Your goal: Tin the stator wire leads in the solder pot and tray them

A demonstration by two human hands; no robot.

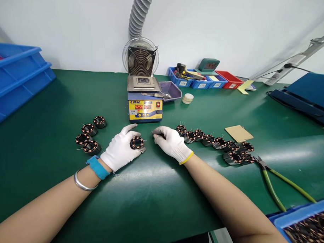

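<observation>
My left hand (122, 146), in a white glove with grey fingertips, grips a motor stator (137, 143) with copper windings. The stator's ring face points up at me and a thin wire end sticks out to its right. To the right, my gloved right hand (170, 140) is closed in a pinch just above the mat; whatever lies between its fingertips is too small to make out. Several more stators (90, 146) are grouped left of my left hand. Beyond my right hand runs a row of stators (209, 139), with wire ends standing up from some.
Behind my hands stands a yellow-and-blue solder pot (145, 110) with a fan and hose (140, 14). Nearby are a purple tray (175, 87) and small bins (216, 83). Green-handled cutters (271, 185) and a stator-filled blue crate (280, 222) lie right; blue crates (17, 84) stand left.
</observation>
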